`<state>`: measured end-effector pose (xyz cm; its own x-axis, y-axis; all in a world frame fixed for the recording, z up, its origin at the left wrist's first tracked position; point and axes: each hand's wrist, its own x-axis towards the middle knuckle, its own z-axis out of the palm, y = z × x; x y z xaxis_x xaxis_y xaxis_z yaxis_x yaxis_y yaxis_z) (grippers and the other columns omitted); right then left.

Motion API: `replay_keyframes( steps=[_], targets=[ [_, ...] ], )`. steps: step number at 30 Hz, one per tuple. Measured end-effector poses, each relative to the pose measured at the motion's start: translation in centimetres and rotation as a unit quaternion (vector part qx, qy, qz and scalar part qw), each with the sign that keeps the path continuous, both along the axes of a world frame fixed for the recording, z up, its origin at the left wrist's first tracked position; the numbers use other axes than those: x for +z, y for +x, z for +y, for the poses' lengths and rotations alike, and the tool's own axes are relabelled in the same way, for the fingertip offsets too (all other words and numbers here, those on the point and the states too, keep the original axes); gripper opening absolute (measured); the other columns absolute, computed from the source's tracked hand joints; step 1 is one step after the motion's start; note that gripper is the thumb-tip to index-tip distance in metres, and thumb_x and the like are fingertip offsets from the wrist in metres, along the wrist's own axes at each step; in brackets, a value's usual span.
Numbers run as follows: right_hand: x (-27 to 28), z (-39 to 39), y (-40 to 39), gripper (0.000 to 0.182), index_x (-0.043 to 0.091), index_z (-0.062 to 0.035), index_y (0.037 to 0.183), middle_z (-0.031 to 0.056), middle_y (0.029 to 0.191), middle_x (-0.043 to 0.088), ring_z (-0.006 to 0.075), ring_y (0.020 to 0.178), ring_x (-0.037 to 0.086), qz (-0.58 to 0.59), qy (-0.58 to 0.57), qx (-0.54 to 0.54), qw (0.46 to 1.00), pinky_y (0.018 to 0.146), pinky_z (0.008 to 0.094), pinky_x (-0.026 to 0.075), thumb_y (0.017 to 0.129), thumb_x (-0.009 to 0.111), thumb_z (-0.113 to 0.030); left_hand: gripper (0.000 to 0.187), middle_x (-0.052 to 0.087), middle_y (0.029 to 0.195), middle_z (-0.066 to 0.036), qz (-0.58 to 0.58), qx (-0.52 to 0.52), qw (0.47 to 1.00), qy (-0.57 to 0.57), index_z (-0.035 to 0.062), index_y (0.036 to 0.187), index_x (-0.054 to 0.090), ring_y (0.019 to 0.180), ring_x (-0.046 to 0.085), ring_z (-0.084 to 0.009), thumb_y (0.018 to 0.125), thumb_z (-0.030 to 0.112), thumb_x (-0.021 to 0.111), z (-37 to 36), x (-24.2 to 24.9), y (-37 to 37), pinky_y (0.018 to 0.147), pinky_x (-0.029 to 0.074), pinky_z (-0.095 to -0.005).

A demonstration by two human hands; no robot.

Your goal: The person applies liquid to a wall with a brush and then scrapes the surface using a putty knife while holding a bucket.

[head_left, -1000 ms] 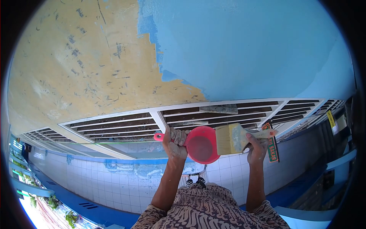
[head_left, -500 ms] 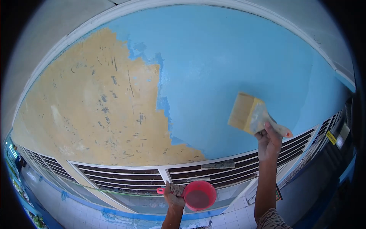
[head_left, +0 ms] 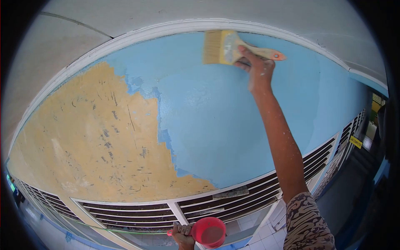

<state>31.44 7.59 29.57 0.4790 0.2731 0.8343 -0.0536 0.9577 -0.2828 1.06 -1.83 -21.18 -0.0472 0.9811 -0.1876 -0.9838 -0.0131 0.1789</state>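
High on the wall, my right hand (head_left: 259,68) grips the handle of a wide paint brush (head_left: 228,46). Its bristles point left and lie over the blue-painted part of the wall (head_left: 233,121), just below the white moulding. At the bottom, my left hand (head_left: 182,236) is closed round the handle of a red dipper (head_left: 209,232) that has a dull-coloured content inside. The left part of the wall (head_left: 83,137) is tan with dark scuff marks, and a jagged edge divides it from the blue.
White moulding (head_left: 166,28) curves along the wall's top, under a grey ceiling. Louvred windows (head_left: 129,216) run below the wall, with a flat piece (head_left: 230,193) lying on the slats. A yellow sign (head_left: 356,142) is at the right. Floor tiles show at the bottom.
My right hand has moved up and left with the brush, from the lower right of the blue area to near the moulding. The view has tilted up, and the dipper sits lower in it.
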Motion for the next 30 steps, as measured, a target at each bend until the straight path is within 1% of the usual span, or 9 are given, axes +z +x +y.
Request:
replay_keyframes(
  steps=[4,9,11,13,15,20,23,29,30],
  targets=[
    [0.1,-1.1,15.8,0.041,0.065,0.0094,0.109,0.0138,0.097,0.069,0.0215,0.079,0.068,0.100,-0.032,-0.101,0.989,0.067,0.0339,0.060,0.078,0.083,-0.011,0.051,0.031,0.045,0.006,-0.010,0.066,0.998,-0.020,0.0185,0.057,0.038,0.039,0.028,-0.0122,0.104,0.037,0.047,0.3,-3.5,-5.8,0.069,0.048,-0.0358],
    [-0.6,-3.6,23.7,0.038,0.067,0.0128,0.108,0.0164,0.106,0.072,0.0264,0.085,0.073,0.154,0.066,-0.294,0.941,0.077,0.0369,0.061,0.082,0.079,-0.012,0.052,0.032,0.045,0.006,0.021,0.147,0.989,-0.006,0.0194,0.058,0.038,0.037,0.028,-0.0117,0.105,0.037,0.046,-0.6,-1.4,-9.8,0.060,0.049,-0.0342],
    [-0.9,-5.2,18.5,0.034,0.072,0.0109,0.104,0.0151,0.102,0.075,0.0212,0.086,0.073,0.120,-0.055,-0.635,0.761,0.079,0.0325,0.059,0.083,0.080,-0.014,0.052,0.032,0.045,0.006,0.018,0.177,0.984,-0.012,0.0197,0.057,0.037,0.036,0.028,-0.0116,0.105,0.037,0.045,-0.4,-0.3,-10.5,0.057,0.049,-0.0333],
    [-1.3,-2.2,13.7,0.026,0.075,0.0012,0.107,0.0114,0.104,0.076,0.0169,0.086,0.072,0.029,0.104,-0.577,0.810,0.075,0.0315,0.057,0.086,0.077,-0.014,0.053,0.030,0.044,0.005,-0.011,0.138,0.988,0.075,0.0190,0.057,0.038,0.037,0.026,-0.0123,0.106,0.038,0.045,0.2,0.3,-11.1,0.063,0.047,-0.0353],
    [-2.0,-0.1,6.2,0.033,0.073,-0.0067,0.116,0.0078,0.095,0.073,0.0209,0.077,0.068,-0.106,0.104,-0.757,0.636,0.070,0.0323,0.058,0.084,0.075,-0.013,0.053,0.031,0.043,0.005,-0.010,0.165,0.985,0.058,0.0187,0.057,0.039,0.037,0.026,-0.0114,0.106,0.037,0.046,0.1,3.9,-9.3,0.056,0.044,-0.0316],
    [-4.6,2.4,-13.4,0.052,0.072,-0.0051,0.117,0.0062,0.085,0.063,0.0217,0.074,0.061,-0.245,0.307,-0.579,0.714,0.060,0.0340,0.056,0.067,0.078,-0.017,0.052,0.030,0.044,0.005,-0.009,0.135,0.989,0.058,0.0185,0.058,0.038,0.038,0.026,-0.0112,0.106,0.037,0.047,2.4,5.2,-7.3,0.055,0.044,-0.0306],
    [-4.3,0.0,-18.3,0.043,0.072,-0.0019,0.114,0.0073,0.083,0.066,0.0174,0.075,0.063,-0.328,0.289,-0.370,0.820,0.062,0.0306,0.056,0.072,0.077,-0.010,0.052,0.030,0.045,0.005,-0.020,0.098,0.991,0.092,0.0183,0.058,0.037,0.039,0.024,-0.0109,0.105,0.036,0.048,2.8,6.6,-5.2,0.063,0.047,-0.0325],
    [0.8,0.5,-3.3,0.030,0.070,0.0083,0.105,0.0127,0.096,0.073,0.0193,0.083,0.071,-0.170,0.029,-0.012,0.985,0.072,0.0334,0.059,0.087,0.076,-0.016,0.055,0.029,0.044,0.006,-0.005,0.048,0.995,0.084,0.0193,0.055,0.035,0.038,0.027,-0.0113,0.106,0.034,0.045,3.3,2.5,-7.7,0.067,0.047,-0.0310],
    [1.4,0.7,1.8,0.030,0.070,0.0080,0.102,0.0126,0.093,0.072,0.0199,0.077,0.068,-0.117,-0.002,0.012,0.993,0.069,0.0336,0.057,0.086,0.078,-0.016,0.053,0.028,0.044,0.006,-0.021,0.065,0.997,0.027,0.0197,0.055,0.034,0.038,0.027,-0.0109,0.105,0.032,0.048,2.3,3.7,-7.4,0.058,0.043,-0.0269]
  ],
)
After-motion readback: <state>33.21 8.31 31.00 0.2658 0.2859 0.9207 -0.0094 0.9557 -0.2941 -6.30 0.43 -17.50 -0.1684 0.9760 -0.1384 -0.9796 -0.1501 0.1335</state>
